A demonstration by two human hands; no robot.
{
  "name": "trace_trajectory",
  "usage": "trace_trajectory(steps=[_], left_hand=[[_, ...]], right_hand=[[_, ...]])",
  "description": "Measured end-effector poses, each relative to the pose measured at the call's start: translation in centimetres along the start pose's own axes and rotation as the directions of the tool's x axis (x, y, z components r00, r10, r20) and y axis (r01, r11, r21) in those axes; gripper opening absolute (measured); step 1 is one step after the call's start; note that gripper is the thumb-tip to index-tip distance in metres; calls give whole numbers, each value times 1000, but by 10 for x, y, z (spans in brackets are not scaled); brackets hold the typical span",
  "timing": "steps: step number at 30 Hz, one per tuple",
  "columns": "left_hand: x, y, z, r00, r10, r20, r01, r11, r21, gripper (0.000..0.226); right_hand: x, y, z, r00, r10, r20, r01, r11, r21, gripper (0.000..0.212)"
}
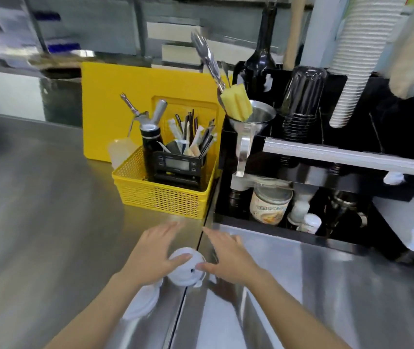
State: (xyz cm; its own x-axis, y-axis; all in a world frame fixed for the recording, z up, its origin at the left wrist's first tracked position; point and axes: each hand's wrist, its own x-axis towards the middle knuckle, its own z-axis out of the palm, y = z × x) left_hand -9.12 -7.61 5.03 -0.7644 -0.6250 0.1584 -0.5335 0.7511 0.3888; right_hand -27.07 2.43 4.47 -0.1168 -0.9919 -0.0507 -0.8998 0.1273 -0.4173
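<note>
Open-fingered grip: left hand [150, 255] and right hand [228, 255] thumb-press white lid [184, 272] (round, sip-holed).

Lid [187, 267]: white. Bench [37, 197]: brushed steel grey. Basket [160, 197]: yellow, perforated grid pattern. Board [115, 96]: yellow. Sponge [236, 102]: yellow. Bottle [261, 54]: black. Cup stack [354, 59]: white, ribbed.

We see a round white plastic lid [187, 267], smooth and faintly glossy, at 6 o'clock on the brushed stainless-steel counter [49, 197], which shines and mirrors the light. At 12 o'clock the yellow perforated plastic basket [160, 200] looks matt, as does the smooth yellow plastic board [110, 109] behind it. At 1 o'clock we note a polished metal funnel [261, 114] holding a porous yellow sponge [236, 103]; at 2 o'clock, ribbed white paper cups [357, 61], matt.
</note>
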Motion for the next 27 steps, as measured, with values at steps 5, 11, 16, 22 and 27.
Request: trace_trajectory(steps=[5, 11, 16, 22, 27], left_hand=[[-18, -30, 29, 985, -58, 161, 56, 998, 20, 96], [-31, -46, 56, 982, -59, 179, 68, 997, -45, 99], [-31, -41, 58, 996, -32, 80, 39, 994, -97, 64], [-27, -31, 54, 993, -48, 109, 61, 991, -117, 57], [-16, -23, 37, 994, -45, 96, 65, 972, -224, 61]], right_hand=[[-1, -10, 41, 998, 47, 52, -50, 997, 53, 76], [-1, -19, 59, 998, 58, 9, -59, 997, 49, 69], [-2, -18, 65, 995, 89, -36, -84, 989, 118, 67], [-5, -18, 64, 987, 126, -101, -108, 980, 169, 62], [-10, -19, 39, 971, 115, -209, -59, 965, 256, 65]])
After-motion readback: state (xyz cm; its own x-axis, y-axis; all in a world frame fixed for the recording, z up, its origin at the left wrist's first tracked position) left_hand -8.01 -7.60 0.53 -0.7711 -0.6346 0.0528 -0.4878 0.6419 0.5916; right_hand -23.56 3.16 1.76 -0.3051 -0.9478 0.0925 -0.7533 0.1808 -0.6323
